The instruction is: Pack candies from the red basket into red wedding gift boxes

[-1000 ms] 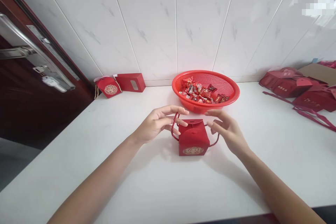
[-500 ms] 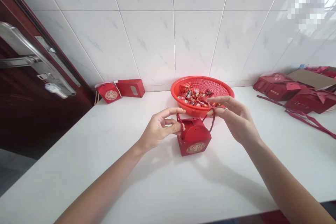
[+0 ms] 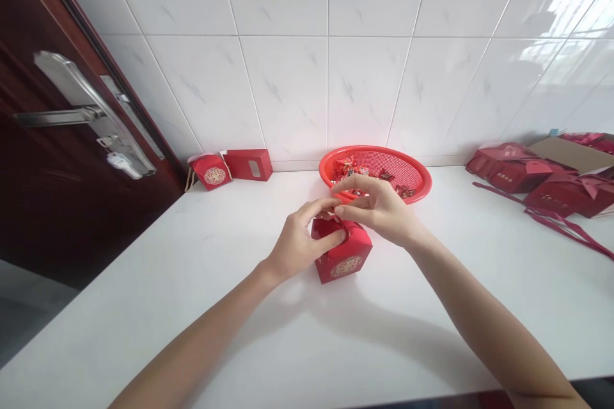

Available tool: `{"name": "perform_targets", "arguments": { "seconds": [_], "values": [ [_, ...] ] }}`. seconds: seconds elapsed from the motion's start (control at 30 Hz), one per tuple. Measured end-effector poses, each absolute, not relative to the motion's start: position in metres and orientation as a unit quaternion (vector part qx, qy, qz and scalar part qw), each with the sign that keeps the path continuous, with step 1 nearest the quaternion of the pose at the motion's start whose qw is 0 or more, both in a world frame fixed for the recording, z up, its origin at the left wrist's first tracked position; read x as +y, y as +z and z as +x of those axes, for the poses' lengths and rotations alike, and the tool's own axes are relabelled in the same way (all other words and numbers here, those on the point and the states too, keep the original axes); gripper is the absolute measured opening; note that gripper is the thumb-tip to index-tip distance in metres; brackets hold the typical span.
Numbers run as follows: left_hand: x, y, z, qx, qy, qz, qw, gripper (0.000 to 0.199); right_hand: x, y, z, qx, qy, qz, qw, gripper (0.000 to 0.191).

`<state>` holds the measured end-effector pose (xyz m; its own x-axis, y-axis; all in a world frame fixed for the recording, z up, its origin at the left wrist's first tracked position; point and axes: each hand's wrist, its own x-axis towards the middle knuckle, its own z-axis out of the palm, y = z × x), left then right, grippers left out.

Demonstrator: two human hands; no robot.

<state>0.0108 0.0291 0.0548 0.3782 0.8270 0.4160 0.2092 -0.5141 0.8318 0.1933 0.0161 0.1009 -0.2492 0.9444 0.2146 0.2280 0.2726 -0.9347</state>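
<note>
A small red box [image 3: 343, 262] with a gold round emblem stands on the white table [image 3: 268, 345]. My left hand [image 3: 302, 239] is at its upper left, thumb and fingers closed round the dark red cord [image 3: 342, 225] above the lid. From the right, my right hand [image 3: 378, 208] meets it over the box top, thumb and forefinger pinched at the cord, the fingertips of both hands close together. Part of the lid and most of the cord are hidden by the fingers. Behind the hands sits a red mesh basket [image 3: 422, 188] holding wrapped candies [image 3: 345, 166].
At the back left stand another red box with a gold emblem [image 3: 214, 174] and a plain red box [image 3: 249, 165]. Several red boxes [image 3: 518, 174] and a dark red ribbon [image 3: 566, 223] lie at the right. A door with a metal handle [image 3: 62, 116] is at far left.
My right hand has moved left to my left hand, bringing its side of the cord over the box. The two sides of the lid look more closed. The view has shifted slightly.
</note>
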Motion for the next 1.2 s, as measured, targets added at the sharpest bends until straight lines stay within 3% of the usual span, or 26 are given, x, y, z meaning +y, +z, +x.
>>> {"name": "perform_targets", "arguments": {
  "seconds": [0.43,0.63,0.83,1.03,1.2],
  "values": [
    [0.031,0.040,0.016,0.331,0.418,0.788,0.308,0.037,0.030,0.084,0.195,-0.600,0.529,-0.375,0.469,0.024],
    [0.034,0.034,0.017,0.416,0.404,0.781,0.232,0.034,0.035,0.083,0.201,-0.583,0.523,-0.393,0.481,0.022],
    [0.039,0.020,0.019,0.402,0.347,0.799,0.283,0.017,0.038,0.085,0.207,-0.617,0.513,-0.408,0.436,0.031],
    [0.040,0.011,0.021,0.386,0.336,0.809,0.290,0.024,0.035,0.089,0.213,-0.667,0.509,-0.407,0.361,0.044],
    [0.039,0.008,0.023,0.377,0.344,0.806,0.299,0.023,0.034,0.086,0.209,-0.690,0.473,-0.410,0.363,0.043]
  ]
}}
